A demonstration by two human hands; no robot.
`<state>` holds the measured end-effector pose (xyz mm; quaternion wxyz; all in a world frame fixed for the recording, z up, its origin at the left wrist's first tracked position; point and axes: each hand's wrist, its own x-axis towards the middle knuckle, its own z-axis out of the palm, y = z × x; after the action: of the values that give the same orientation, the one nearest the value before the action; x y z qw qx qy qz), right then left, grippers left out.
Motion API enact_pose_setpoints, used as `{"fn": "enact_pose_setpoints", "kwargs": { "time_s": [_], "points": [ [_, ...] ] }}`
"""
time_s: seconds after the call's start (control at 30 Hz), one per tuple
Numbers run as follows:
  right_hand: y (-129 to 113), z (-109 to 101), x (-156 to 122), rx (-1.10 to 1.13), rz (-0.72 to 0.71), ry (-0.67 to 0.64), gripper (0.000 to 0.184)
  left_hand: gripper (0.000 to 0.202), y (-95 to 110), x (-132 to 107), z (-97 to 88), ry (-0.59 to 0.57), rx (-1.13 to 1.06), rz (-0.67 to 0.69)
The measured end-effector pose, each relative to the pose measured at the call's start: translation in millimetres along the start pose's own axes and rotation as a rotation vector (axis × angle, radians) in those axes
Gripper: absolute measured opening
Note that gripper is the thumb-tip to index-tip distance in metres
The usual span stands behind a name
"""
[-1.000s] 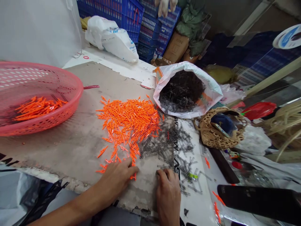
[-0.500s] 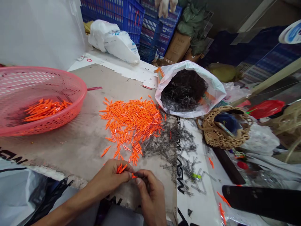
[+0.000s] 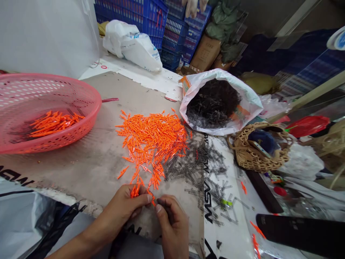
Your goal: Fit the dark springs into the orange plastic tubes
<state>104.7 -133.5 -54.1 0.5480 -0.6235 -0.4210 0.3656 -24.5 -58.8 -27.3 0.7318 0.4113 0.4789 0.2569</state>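
My left hand [image 3: 132,203] is closed around several small orange plastic pieces [image 3: 134,191], with one more orange piece [image 3: 151,197] sticking out between thumb and finger toward the right. Close beside that tip, my right hand [image 3: 172,223] is pinched, its thumb against curled fingers. What it holds, if anything, is hidden by the fingers. Ahead of both hands lies a heap of slender, pointed orange pieces [image 3: 153,136]. Thin dark coil springs [image 3: 180,167] are scattered to the right of the heap, partly under its edge.
A pink perforated basket [image 3: 93,104] with orange pieces and dark springs stands at left. A white sack [image 3: 250,100] full of springs lies open at back right, near a woven bag [image 3: 242,158]. A black bar-like object [image 3: 302,230] juts in at lower right.
My left hand has turned slightly and lowered, and the orange piece at its fingertips now shows longer. My right hand stays close to it. The view has shifted a little.
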Motion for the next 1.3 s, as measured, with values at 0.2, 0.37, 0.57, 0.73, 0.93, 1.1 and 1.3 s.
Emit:
{"fn": "enact_pose_setpoints", "kwargs": {
  "time_s": [0.2, 0.37, 0.57, 0.73, 0.93, 1.1, 1.3],
  "points": [
    [-5.3, 3.8, -1.1, -0.077, -0.052, 0.039, 0.011, 0.025, 5.7, -4.6, 1.8, 0.066, 0.164, 0.108],
    [-5.2, 6.9, -3.0, -0.146, -0.093, 0.071, 0.013, 0.022, 3.0, -3.2, -1.4, 0.045, 0.305, 0.235],
    [-4.1, 8.5, -6.9, -0.309, -0.198, 0.163, 0.016, 0.024, 2.7, -3.6, -3.8, 0.004, 0.427, 0.294],
    [-3.6, 10.3, -6.9, -0.294, -0.173, 0.138, 0.018, 0.022, 2.4, -4.0, -4.6, 0.019, 0.360, 0.272],
    [-3.8, 7.1, -3.6, -0.154, 0.074, 0.033, 0.030, 0.023, -5.6, -4.9, 1.0, -0.061, 0.015, 0.058],
    [6.6, 8.0, -8.4, -0.097, 0.106, -0.075, 0.036, 0.023, -6.3, -6.2, -0.7, -0.044, -0.139, 0.033],
    [13.9, 6.5, 8.7, -0.394, -0.197, 0.126, 0.021, 0.030, 6.5, -5.3, -21.7, -0.078, -0.343, -0.017]
  ]
}}
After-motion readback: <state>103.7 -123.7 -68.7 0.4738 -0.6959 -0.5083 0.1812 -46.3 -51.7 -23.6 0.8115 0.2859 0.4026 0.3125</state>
